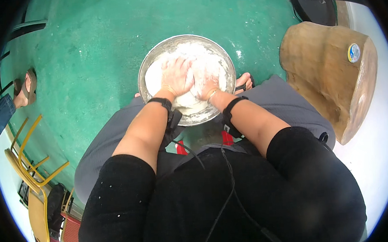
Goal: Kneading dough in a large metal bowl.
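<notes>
A round metal bowl (145, 90) sits in front of me between my legs, with white flour or pale dough (186, 99) inside it. My left hand (175, 76) rests palm down in the white mass, fingers outstretched. Beside it, my right hand (206, 83) is sunk in the same mass; its fingers are coated white and too hidden to make out their shape. Black straps circle both of my forearms.
A carved wooden stump (318, 70) stands at my right, a dark object (311, 5) behind it. At left are another person's sandalled foot (27, 88) and yellow-framed chairs (35, 182). The floor (89, 47) is green, with white specks.
</notes>
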Demonstrator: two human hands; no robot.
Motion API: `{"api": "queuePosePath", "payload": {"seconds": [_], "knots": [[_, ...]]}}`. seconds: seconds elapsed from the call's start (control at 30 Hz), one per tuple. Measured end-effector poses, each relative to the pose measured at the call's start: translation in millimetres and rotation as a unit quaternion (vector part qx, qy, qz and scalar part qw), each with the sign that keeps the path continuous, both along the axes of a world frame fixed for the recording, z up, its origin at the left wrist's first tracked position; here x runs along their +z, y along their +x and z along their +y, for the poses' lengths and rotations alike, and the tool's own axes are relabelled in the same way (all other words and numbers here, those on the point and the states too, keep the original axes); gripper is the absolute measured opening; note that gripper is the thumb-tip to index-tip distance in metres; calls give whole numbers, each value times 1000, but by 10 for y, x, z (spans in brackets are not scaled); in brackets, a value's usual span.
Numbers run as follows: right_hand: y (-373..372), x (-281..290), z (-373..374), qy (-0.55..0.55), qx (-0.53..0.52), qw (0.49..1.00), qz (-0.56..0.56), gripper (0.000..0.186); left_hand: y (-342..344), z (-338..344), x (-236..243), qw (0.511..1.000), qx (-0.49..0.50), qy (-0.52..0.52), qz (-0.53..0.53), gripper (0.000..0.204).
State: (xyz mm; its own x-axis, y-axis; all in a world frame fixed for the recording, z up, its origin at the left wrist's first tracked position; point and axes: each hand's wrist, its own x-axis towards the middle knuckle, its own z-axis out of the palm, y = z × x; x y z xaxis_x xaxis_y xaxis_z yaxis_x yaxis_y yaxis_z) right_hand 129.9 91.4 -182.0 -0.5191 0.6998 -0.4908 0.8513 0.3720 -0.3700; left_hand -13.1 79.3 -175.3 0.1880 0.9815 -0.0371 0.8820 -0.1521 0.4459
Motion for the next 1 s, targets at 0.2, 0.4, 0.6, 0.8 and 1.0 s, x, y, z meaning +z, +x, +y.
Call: {"api": "queuePosePath", "payload": {"seconds": [0.2, 0.4, 0.6, 0.8, 1.0], "knots": [[-196, 192, 491, 3, -96, 993, 62, 42, -28, 391, -36, 987, 96, -123, 34, 45], [-13, 432, 773, -115, 0, 983, 143, 41, 105, 644, 421, 969, 25, -242, 43, 46], [202, 885, -122, -29, 106, 990, 84, 41, 150, -303, 736, 996, -5, -51, 80, 37], [380, 948, -856, -57, -13, 994, 93, 45, 520, -1071, 623, 984, 176, 16, 13, 32], [468, 558, -823, 22, 56, 984, 168, 39, 488, -1120, 632, 996, 82, -9, 40, 36]]}}
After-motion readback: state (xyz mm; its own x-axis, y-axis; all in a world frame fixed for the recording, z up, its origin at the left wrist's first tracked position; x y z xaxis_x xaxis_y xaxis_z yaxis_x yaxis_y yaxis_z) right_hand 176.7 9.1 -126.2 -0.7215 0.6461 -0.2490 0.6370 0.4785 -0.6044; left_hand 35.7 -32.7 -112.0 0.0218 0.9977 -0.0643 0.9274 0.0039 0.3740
